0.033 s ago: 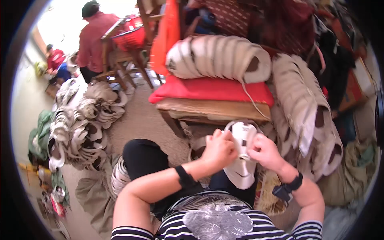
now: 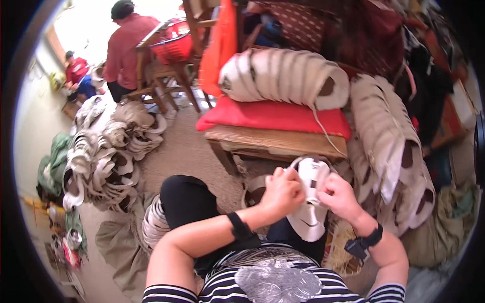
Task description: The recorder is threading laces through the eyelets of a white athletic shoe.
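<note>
A white shoe upper (image 2: 309, 222) lies over my lap, its toe end toward me and dark slots showing along its middle. My left hand (image 2: 283, 192) is closed at its left edge, fingers curled and pinching. Opposite it, my right hand (image 2: 337, 197) is closed in a pinch on the right edge. Any thread or small tool between the fingertips is too small to make out. Just beyond the hands, a wooden stool (image 2: 273, 140) with a red cushion (image 2: 283, 117) carries a nested stack of shoe uppers (image 2: 283, 78), a cord hanging from it.
More stacked uppers (image 2: 384, 126) lean at the right, beside a khaki cloth (image 2: 444, 222). Heaped uppers (image 2: 101, 161) cover the floor at the left. Behind them, a person in a red top (image 2: 132, 48) is near a wooden chair (image 2: 164, 73) with a red basket (image 2: 174, 48).
The whole view has shifted slightly, so things sit a little farther right and lower. Both hands keep their hold on the shoe upper, with hardly any movement.
</note>
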`<state>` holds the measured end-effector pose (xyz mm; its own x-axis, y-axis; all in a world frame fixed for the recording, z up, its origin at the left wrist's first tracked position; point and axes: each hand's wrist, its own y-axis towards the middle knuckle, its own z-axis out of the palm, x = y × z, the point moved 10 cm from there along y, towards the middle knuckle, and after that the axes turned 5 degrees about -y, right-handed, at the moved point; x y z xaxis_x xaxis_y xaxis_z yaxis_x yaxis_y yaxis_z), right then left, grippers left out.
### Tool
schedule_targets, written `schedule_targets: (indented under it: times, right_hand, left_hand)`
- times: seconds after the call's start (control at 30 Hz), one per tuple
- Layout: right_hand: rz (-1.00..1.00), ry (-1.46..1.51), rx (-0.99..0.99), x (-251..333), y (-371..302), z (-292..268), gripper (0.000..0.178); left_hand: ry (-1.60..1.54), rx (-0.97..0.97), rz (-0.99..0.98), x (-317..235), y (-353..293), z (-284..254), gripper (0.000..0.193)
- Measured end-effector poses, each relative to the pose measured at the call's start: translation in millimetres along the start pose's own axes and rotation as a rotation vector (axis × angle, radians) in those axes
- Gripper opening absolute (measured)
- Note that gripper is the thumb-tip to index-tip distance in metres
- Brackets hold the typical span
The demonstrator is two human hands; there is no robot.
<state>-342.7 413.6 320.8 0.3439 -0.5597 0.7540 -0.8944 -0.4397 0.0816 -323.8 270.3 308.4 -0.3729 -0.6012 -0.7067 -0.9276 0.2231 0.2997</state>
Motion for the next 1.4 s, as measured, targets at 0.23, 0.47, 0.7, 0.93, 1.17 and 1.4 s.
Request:
schedule_targets:
  times: [0.23,0.47,0.7,0.93,1.17,1.4]
  right_hand:
    - [0.153,0.23,-0.066,0.3,-5.0,0.3,0.014]
    - [-0.179,0.311,0.085,111.4,8.1,-52.2,0.016]
    - [0.162,0.862,0.31,99.8,26.3,-15.2,0.018]
    - [-0.277,0.811,0.16,211.9,35.0,-138.8,0.018]
    - [-0.461,0.192,-0.764,209.6,48.8,-202.6,0.005]
    - [-0.232,-0.582,0.272,65.3,-7.1,-27.7,0.033]
  left_hand:
    - [-0.248,-0.122,-0.098,-5.2,-4.2,-1.2,0.017]
    - [-0.472,-0.325,0.356,-108.5,26.3,-128.1,0.008]
    - [-0.77,-0.208,0.053,-49.9,66.7,-92.5,0.02]
    - [-0.929,0.831,-0.264,-27.1,20.9,11.9,0.071]
    - [-0.999,0.701,-0.248,-74.8,8.0,-1.0,0.052]
    - [-1.043,0.414,-0.257,-53.6,33.4,-22.4,0.051]
